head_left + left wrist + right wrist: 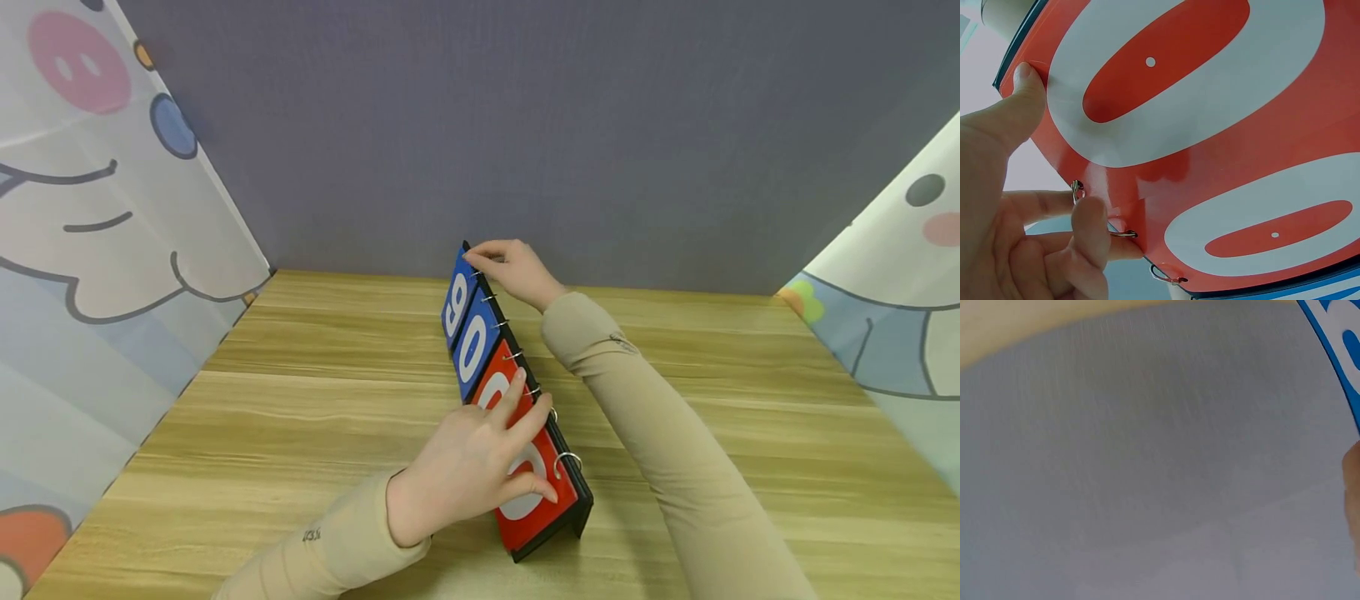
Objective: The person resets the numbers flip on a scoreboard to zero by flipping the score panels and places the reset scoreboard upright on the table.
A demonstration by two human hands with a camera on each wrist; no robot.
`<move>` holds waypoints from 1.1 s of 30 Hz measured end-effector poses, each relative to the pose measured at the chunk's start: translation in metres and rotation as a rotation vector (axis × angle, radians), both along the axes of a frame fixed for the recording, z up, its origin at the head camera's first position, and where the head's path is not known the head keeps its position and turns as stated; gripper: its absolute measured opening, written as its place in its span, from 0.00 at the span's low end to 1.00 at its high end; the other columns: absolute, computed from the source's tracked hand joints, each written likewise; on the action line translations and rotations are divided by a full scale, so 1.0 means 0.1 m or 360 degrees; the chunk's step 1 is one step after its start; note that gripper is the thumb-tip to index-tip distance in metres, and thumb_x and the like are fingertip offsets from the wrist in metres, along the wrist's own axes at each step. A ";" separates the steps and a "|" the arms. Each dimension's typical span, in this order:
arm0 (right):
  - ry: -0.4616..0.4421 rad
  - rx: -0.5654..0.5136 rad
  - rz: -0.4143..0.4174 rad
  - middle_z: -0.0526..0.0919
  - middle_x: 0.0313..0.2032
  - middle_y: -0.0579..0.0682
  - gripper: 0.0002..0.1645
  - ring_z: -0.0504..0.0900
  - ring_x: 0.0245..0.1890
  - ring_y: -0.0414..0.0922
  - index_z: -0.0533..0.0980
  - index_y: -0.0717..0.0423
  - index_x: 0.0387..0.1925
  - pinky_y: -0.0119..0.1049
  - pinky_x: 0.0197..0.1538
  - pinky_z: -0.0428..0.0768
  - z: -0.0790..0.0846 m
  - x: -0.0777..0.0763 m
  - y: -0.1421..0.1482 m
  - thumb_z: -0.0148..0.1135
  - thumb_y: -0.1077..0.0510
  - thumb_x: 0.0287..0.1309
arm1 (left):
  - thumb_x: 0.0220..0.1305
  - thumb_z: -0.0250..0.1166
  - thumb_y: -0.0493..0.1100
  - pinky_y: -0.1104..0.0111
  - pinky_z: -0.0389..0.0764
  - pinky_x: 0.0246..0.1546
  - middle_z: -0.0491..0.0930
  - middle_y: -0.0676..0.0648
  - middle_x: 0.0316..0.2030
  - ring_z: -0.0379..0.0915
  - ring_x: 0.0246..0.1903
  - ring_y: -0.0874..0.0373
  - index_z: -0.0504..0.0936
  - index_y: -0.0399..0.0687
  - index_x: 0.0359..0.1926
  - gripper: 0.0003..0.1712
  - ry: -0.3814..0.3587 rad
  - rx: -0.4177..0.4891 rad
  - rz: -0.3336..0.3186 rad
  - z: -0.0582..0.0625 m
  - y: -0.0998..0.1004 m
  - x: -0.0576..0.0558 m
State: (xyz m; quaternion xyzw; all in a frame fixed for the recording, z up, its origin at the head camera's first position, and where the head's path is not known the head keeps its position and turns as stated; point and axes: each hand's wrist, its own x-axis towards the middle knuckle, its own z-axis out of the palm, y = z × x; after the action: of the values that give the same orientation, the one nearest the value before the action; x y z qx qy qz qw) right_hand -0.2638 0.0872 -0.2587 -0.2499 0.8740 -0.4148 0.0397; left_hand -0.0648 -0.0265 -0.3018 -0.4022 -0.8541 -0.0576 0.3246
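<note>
A flip scoreboard (565, 517) stands tilted like a tent on the table, its row of metal rings (567, 458) along the top edge. Its nearer half carries red cards (525, 533) with white zeros; the farther half has blue cards (489, 312), one with a 0, the outer with a 9 or 6. My left hand (468, 462) grips the red end, thumb (1027, 94) on the card's face, other fingers at the ringed edge. At the far blue corner, my right hand (522, 271) pinches the top edge; in the right wrist view only a sliver of it shows.
The scoreboard stands on a wood-grain table (322, 400). A grey panel (525, 125) rises behind the table. Cartoon-printed sheets (150, 250) flank it on the left and right.
</note>
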 end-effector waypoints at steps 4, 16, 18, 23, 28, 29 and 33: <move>-0.0183 -0.0242 -0.0121 0.73 0.59 0.50 0.24 0.69 0.61 0.47 0.72 0.51 0.57 0.44 0.63 0.66 -0.10 -0.05 0.09 0.48 0.44 0.66 | 0.44 0.60 0.75 0.73 0.70 0.16 0.78 0.34 0.51 0.68 0.09 0.62 0.74 0.46 0.53 0.45 -0.0003 -0.0003 0.0000 0.01 0.00 0.00; -0.0857 -0.0475 -0.0168 0.58 0.66 0.64 0.33 0.58 0.68 0.57 0.53 0.62 0.68 0.49 0.68 0.58 -0.54 -0.13 0.20 0.39 0.46 0.70 | 0.44 0.60 0.75 0.72 0.72 0.17 0.78 0.35 0.52 0.70 0.11 0.62 0.74 0.46 0.55 0.46 -0.0026 -0.0027 0.0020 0.01 -0.01 0.01; -0.0949 -0.0508 -0.0148 0.57 0.67 0.64 0.34 0.59 0.67 0.57 0.51 0.61 0.69 0.48 0.68 0.59 -0.61 -0.14 0.19 0.38 0.45 0.70 | 0.44 0.60 0.75 0.73 0.71 0.16 0.78 0.35 0.52 0.69 0.11 0.62 0.74 0.47 0.55 0.46 -0.0030 -0.0028 0.0022 0.01 -0.01 0.01; -0.1113 -0.0553 -0.0067 0.63 0.62 0.64 0.32 0.73 0.56 0.55 0.52 0.55 0.70 0.46 0.62 0.69 -0.75 -0.14 0.17 0.35 0.46 0.70 | 0.44 0.60 0.75 0.73 0.69 0.15 0.78 0.35 0.51 0.68 0.10 0.62 0.73 0.46 0.54 0.46 -0.0020 -0.0021 0.0023 0.01 0.00 0.01; -0.1135 -0.0542 -0.0042 0.65 0.61 0.63 0.31 0.75 0.52 0.53 0.52 0.49 0.70 0.48 0.58 0.72 -0.83 -0.14 0.17 0.33 0.43 0.70 | 0.43 0.60 0.75 0.73 0.70 0.16 0.78 0.35 0.52 0.69 0.11 0.62 0.73 0.46 0.54 0.46 -0.0005 -0.0014 0.0023 0.01 0.00 0.00; -0.1134 -0.0542 -0.0048 0.64 0.62 0.63 0.32 0.74 0.54 0.55 0.51 0.48 0.70 0.49 0.59 0.71 -0.84 -0.14 0.17 0.33 0.42 0.70 | 0.43 0.60 0.75 0.72 0.71 0.16 0.78 0.35 0.52 0.69 0.11 0.62 0.73 0.46 0.54 0.46 -0.0002 -0.0014 0.0023 0.01 0.01 0.00; -0.1154 -0.0617 -0.0051 0.69 0.59 0.61 0.32 0.78 0.51 0.52 0.52 0.51 0.70 0.47 0.58 0.72 -0.86 -0.13 0.16 0.33 0.43 0.70 | 0.43 0.60 0.75 0.72 0.71 0.16 0.78 0.35 0.52 0.70 0.11 0.62 0.73 0.46 0.54 0.47 -0.0005 -0.0017 0.0024 0.01 0.01 0.00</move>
State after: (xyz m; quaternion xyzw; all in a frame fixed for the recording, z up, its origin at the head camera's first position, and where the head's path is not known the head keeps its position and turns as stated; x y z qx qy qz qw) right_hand -0.2768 0.1036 -0.3443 -0.0766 0.7128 -0.6336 0.2909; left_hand -0.0646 -0.0259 -0.3010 -0.3972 -0.8580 -0.0513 0.3216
